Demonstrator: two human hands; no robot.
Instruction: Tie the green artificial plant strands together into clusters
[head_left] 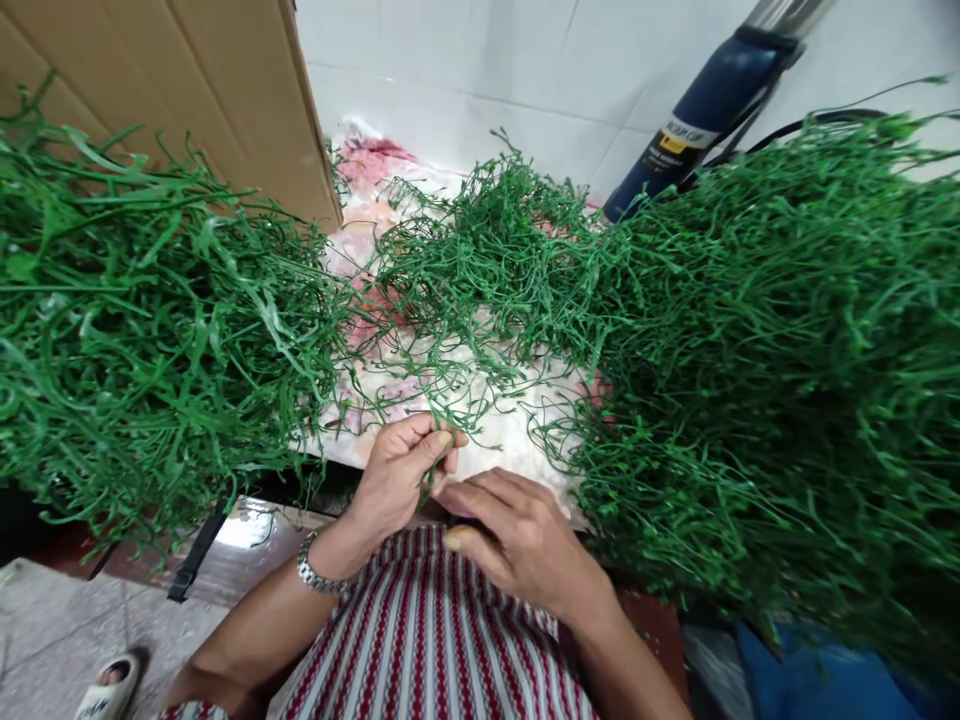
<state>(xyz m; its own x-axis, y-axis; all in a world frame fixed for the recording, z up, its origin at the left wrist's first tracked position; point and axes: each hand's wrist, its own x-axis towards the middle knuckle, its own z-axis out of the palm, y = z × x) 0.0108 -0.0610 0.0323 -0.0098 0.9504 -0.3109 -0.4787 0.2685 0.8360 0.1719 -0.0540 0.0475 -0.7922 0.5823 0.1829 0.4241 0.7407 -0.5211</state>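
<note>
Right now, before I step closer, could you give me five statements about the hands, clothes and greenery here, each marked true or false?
1. The left hand pinches thin green stems between its fingers. True.
2. Both wrists are bare. False: a metal watch is on the left one.
3. Brown cardboard stands behind the left pile of greens. True.
4. The person's clothing is plain blue. False: the garment is striped, with red and white.
5. Another pile of greens is on the person's right. True.

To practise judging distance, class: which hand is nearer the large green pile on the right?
Right. The right hand is left of the large green pile; the left hand is farther left.
</note>
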